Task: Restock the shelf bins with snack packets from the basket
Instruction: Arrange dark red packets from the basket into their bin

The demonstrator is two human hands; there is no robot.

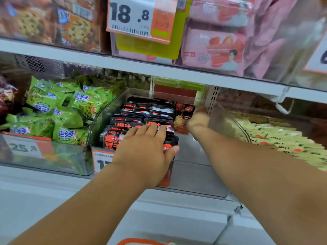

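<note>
The black snack packets sit in neat rows inside the clear middle bin on the shelf. They fill the left and middle of the bin. The right side of it is bare.

The packets look small, flat and light. Their wrap is shiny, so it is likely slippery, and the food inside may crush if squeezed hard. A good way to take one is by its flat sides or by a short edge, with a soft pinch.

The left hand lies flat on top of the front packets, fingers straight and thumb out to the side, pressing them down. The right hand reaches deeper into the bin and holds one orange and black packet standing up at the end of a row. The two hands are apart.

To the left is a bin of green bags. To the right are pale yellow packets. Above hang pink packs and a price tag. An orange rim, maybe the basket, peeks in at the bottom.
</note>
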